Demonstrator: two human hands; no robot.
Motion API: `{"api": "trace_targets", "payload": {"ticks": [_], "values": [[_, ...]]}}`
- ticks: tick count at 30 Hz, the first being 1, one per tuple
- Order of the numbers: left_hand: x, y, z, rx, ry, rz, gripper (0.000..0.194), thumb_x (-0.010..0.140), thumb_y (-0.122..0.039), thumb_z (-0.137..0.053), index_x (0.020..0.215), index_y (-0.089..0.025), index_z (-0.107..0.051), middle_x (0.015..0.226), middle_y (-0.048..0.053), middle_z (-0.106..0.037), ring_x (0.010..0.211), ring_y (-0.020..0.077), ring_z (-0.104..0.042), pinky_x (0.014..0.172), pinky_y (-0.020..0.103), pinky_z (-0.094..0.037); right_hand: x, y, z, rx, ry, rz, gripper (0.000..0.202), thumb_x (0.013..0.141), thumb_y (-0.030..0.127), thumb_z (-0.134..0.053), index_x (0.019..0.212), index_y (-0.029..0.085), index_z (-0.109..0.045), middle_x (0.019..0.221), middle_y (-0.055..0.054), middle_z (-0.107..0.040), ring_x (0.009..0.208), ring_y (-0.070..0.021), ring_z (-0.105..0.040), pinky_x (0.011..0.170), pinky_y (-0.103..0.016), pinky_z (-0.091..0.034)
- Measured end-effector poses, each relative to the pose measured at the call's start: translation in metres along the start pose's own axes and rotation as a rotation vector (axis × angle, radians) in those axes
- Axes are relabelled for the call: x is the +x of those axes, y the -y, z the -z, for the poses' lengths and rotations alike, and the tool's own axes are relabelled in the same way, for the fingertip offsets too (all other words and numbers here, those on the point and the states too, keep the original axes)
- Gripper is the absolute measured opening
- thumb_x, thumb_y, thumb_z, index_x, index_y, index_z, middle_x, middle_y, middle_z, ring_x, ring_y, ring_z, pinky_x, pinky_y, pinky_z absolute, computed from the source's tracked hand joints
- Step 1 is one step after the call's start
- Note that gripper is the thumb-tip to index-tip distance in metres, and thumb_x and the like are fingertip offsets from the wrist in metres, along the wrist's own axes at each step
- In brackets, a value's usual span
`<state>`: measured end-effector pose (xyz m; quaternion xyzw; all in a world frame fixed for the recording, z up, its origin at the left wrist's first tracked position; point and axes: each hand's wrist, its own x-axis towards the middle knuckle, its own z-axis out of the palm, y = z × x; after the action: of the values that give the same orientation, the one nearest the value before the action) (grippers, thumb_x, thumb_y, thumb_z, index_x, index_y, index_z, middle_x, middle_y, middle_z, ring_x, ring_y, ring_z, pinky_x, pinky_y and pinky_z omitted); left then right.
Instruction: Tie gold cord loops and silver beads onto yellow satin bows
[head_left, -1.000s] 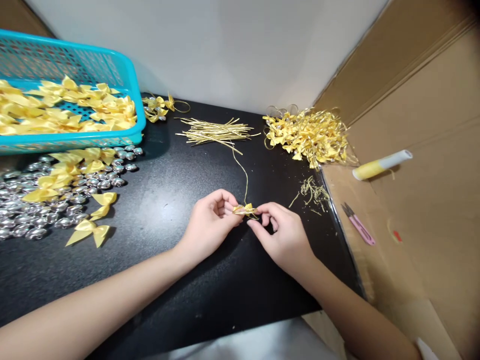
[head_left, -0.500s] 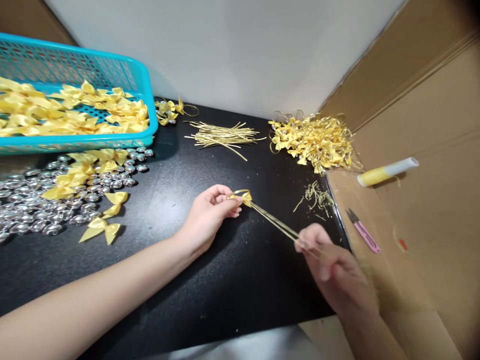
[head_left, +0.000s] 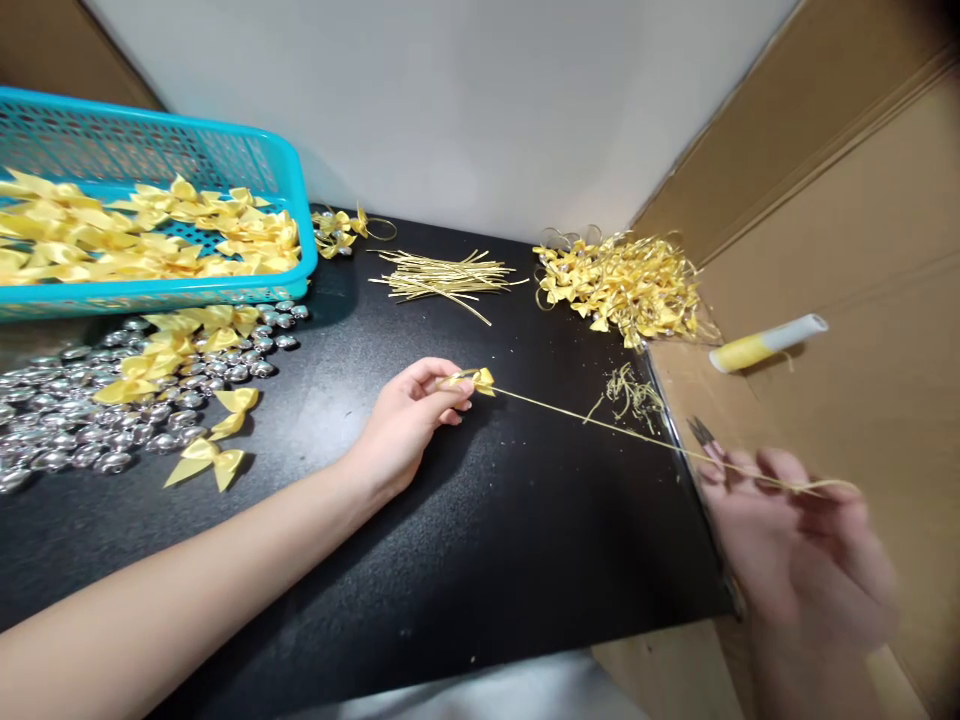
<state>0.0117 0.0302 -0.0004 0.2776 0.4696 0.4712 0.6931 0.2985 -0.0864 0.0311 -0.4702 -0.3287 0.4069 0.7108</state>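
My left hand (head_left: pixel 431 395) pinches a small yellow ribbon bow (head_left: pixel 484 381) with a loop of gold cord at it, above the black table. From the bow a gold cord (head_left: pixel 600 423) runs straight to the right, across the table edge. My right hand (head_left: pixel 795 530), smeared by motion, has the cord's far end at its fingers, palm turned up. Beside its fingertips lie thread snips (head_left: pixel 703 436), their blades showing and their handle mostly hidden by the hand.
A turquoise basket (head_left: pixel 304 240) of yellow bows stands at left, with silver beads (head_left: pixel 64 415) and loose bows (head_left: pixel 206 460) before it. Gold cord pieces (head_left: pixel 446 277), finished bows (head_left: pixel 622 285) and cord scraps (head_left: pixel 634 397) lie beyond my hands. A yellow-white tube (head_left: pixel 769 343) rests on cardboard.
My right hand has moved right, past the table edge to the snips, drawing the cord out long and straight. The loop at the bow has shrunk. My left hand stays nearly in place.
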Motion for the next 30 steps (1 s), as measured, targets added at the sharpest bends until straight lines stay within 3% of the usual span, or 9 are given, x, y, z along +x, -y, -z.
{"api": "trace_targets", "payload": {"ticks": [4, 8, 12, 16, 18, 21, 24, 27, 30], "values": [[0.006, -0.007, 0.004, 0.006, -0.061, -0.055, 0.032, 0.054, -0.019, -0.084, 0.074, -0.016, -0.06, 0.066, -0.003, -0.064, 0.06, 0.0076, -0.057, 0.05, 0.015, -0.04, 0.003, 0.007, -0.002, 0.031, -0.024, 0.012, 0.006, 0.069, 0.04, -0.079, 0.069, 0.036, -0.073, 0.072, 0.001, -0.031, 0.071, -0.0158, -0.042, 0.066, -0.034, -0.04], [0.012, -0.012, 0.009, 0.003, -0.119, -0.097, 0.033, 0.051, -0.017, -0.084, 0.072, -0.016, -0.059, 0.067, -0.003, -0.063, 0.06, 0.0081, -0.055, 0.05, 0.016, -0.037, 0.004, 0.009, -0.009, 0.036, -0.045, 0.012, 0.007, 0.074, 0.039, -0.073, 0.068, 0.037, -0.071, 0.072, -0.001, -0.036, 0.072, -0.0175, -0.041, 0.065, -0.035, -0.041], [0.016, -0.014, 0.012, 0.006, -0.135, -0.113, 0.033, 0.051, -0.018, -0.085, 0.071, -0.016, -0.058, 0.069, -0.003, -0.06, 0.06, 0.0079, -0.054, 0.051, 0.017, -0.038, 0.005, 0.011, -0.013, 0.07, -0.144, -0.011, 0.014, 0.077, 0.037, -0.071, 0.063, 0.034, -0.067, 0.071, -0.001, -0.042, 0.068, -0.0167, -0.044, 0.065, -0.039, -0.041], [0.017, -0.016, 0.013, 0.0, -0.134, -0.114, 0.033, 0.051, -0.018, -0.084, 0.072, -0.016, -0.059, 0.072, -0.003, -0.059, 0.06, 0.0072, -0.053, 0.051, 0.017, -0.039, 0.007, 0.013, -0.008, -0.076, -0.155, -0.002, 0.021, 0.079, 0.045, -0.068, 0.062, 0.033, -0.064, 0.072, -0.002, -0.049, 0.073, -0.0203, -0.052, 0.066, -0.044, -0.041], [0.017, -0.017, 0.013, -0.008, -0.118, -0.106, 0.032, 0.052, -0.017, -0.084, 0.073, -0.016, -0.06, 0.073, -0.003, -0.059, 0.061, 0.0074, -0.054, 0.051, 0.016, -0.039, 0.007, 0.013, -0.002, -0.096, -0.175, 0.021, 0.022, 0.077, 0.045, -0.069, 0.062, 0.032, -0.061, 0.064, -0.001, -0.046, 0.068, -0.0193, -0.051, 0.064, -0.043, -0.039], [0.018, -0.018, 0.013, -0.021, -0.067, -0.11, 0.03, 0.052, -0.015, -0.083, 0.073, -0.016, -0.061, 0.072, -0.003, -0.06, 0.064, 0.0078, -0.056, 0.055, 0.016, -0.043, 0.005, 0.012, 0.005, -0.033, -0.189, -0.03, 0.019, 0.077, 0.035, -0.07, 0.064, 0.03, -0.057, 0.051, 0.006, -0.023, 0.045, -0.0095, -0.025, 0.054, -0.036, -0.034], [0.02, -0.018, 0.014, -0.046, -0.01, -0.158, 0.026, 0.055, -0.014, -0.083, 0.072, -0.016, -0.062, 0.072, -0.003, -0.063, 0.069, 0.0083, -0.059, 0.066, 0.018, -0.048, 0.004, 0.006, 0.008, 0.046, -0.135, -0.085, 0.026, 0.072, 0.03, -0.075, 0.065, 0.025, -0.051, 0.054, 0.009, -0.01, 0.046, -0.0075, -0.004, 0.043, -0.028, -0.023], [0.021, -0.018, 0.017, -0.02, 0.035, -0.229, 0.022, 0.06, -0.015, -0.082, 0.071, -0.018, -0.063, 0.07, -0.003, -0.065, 0.071, 0.0098, -0.061, 0.069, 0.02, -0.048, 0.007, -0.004, 0.011, -0.039, -0.01, -0.192, 0.031, 0.071, 0.032, -0.077, 0.064, 0.022, -0.048, 0.053, 0.009, -0.015, 0.045, -0.007, -0.013, 0.042, -0.024, -0.023], [0.019, -0.019, 0.02, 0.127, 0.078, -0.339, 0.018, 0.065, -0.018, -0.08, 0.072, -0.02, -0.064, 0.073, 0.0, -0.068, 0.086, 0.015, -0.065, 0.078, 0.024, -0.049, 0.009, -0.013, 0.016, -0.176, 0.009, -0.308, 0.024, 0.072, 0.035, -0.076, 0.072, 0.021, -0.057, 0.052, 0.009, -0.023, 0.046, -0.0063, -0.023, 0.046, -0.023, -0.032]]}}
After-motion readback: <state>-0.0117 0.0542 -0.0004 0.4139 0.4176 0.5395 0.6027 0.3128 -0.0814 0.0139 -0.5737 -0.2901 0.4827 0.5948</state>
